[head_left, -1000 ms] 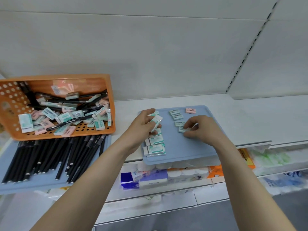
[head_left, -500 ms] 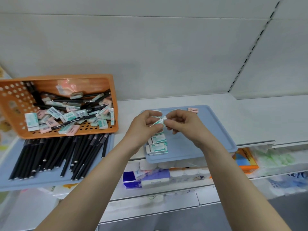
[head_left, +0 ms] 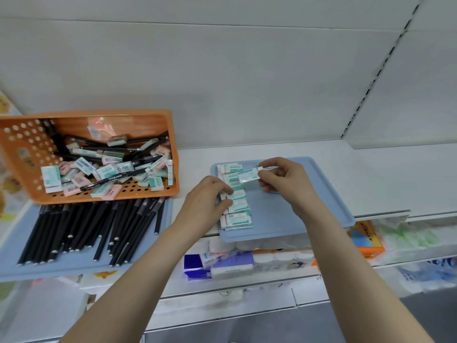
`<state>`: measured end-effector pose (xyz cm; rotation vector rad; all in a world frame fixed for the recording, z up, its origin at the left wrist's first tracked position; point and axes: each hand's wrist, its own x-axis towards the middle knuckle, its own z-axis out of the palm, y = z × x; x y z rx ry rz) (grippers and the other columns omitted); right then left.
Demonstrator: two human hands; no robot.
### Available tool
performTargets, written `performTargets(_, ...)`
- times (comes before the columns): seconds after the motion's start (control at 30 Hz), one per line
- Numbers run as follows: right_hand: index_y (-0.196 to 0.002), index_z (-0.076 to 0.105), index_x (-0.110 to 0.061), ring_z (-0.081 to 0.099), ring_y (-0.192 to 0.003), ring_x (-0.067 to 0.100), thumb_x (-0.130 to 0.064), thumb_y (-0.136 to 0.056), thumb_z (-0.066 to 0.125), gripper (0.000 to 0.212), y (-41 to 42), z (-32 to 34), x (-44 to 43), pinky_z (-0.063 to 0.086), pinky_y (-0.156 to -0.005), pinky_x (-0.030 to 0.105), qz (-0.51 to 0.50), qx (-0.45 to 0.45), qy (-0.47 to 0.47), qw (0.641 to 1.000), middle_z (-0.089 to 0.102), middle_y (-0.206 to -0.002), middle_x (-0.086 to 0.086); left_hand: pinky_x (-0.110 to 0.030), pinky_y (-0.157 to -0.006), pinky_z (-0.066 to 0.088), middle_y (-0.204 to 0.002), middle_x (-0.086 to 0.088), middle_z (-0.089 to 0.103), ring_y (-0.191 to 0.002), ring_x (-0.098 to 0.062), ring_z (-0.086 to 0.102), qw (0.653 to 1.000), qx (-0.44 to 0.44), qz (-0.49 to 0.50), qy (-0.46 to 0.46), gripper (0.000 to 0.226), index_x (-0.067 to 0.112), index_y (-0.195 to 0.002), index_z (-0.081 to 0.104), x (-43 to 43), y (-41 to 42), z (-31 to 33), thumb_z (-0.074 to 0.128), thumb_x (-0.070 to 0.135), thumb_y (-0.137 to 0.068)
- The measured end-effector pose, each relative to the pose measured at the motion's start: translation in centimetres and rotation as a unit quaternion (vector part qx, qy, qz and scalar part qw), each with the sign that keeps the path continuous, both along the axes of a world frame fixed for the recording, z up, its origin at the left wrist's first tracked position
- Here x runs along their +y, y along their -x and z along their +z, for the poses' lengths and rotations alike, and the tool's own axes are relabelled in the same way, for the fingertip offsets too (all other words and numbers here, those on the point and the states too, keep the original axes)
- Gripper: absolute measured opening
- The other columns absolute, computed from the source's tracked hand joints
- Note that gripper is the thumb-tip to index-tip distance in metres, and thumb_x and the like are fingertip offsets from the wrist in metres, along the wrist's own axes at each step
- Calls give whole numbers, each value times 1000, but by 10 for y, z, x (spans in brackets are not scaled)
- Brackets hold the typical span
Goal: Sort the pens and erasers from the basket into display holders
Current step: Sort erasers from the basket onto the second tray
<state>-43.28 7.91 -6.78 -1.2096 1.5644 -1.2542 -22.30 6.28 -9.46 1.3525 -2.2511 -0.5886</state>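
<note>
Orange basket of mixed pens and erasers sits left on the shelf. Left hand presses the eraser column on the blue tray; right hand pinches one eraser, best laid square against the column.

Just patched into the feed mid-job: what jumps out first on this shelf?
The orange basket at back left, heaped with black pens and small wrapped erasers. In front of it, a blue tray carries a neat row of black pens. At centre, the right hand holds a teal-and-white eraser above a second blue tray, while the left hand rests on the eraser column there.
</note>
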Motion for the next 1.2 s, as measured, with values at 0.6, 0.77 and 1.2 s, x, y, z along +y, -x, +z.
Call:
performTargets(0.6,-99,66,-20,57,-73,8,-17,-91,59,11,-88,18,-16,46,-71,27,-12,370,211,905,64,-89,-6,-27,-77,52,-100,7,63,-84,-5,59,987,94,38,123,16,20,-101,70,15,-76,22,63,11,-90)
performTargets(0.77,-105,66,-13,60,-77,19,-13,-93,57,15,-168,30,-12,47,-68,32,71,415,302,855,67,-96,3,-35,-86,52,-106,1,60,-99,-16,60,973,50,141,176,21,16,-109,66,-1,-161,28,64,11,-89)
performTargets(1.2,-114,57,-7,62,-98,35,-3,-85,56,29,-254,21,-53,41,-70,33,138,572,5,808,66,-105,16,-43,-95,45,-118,-9,63,-111,-33,53,971,-156,143,111,45,14,-124,63,-50,-240,20,67,37,-85)
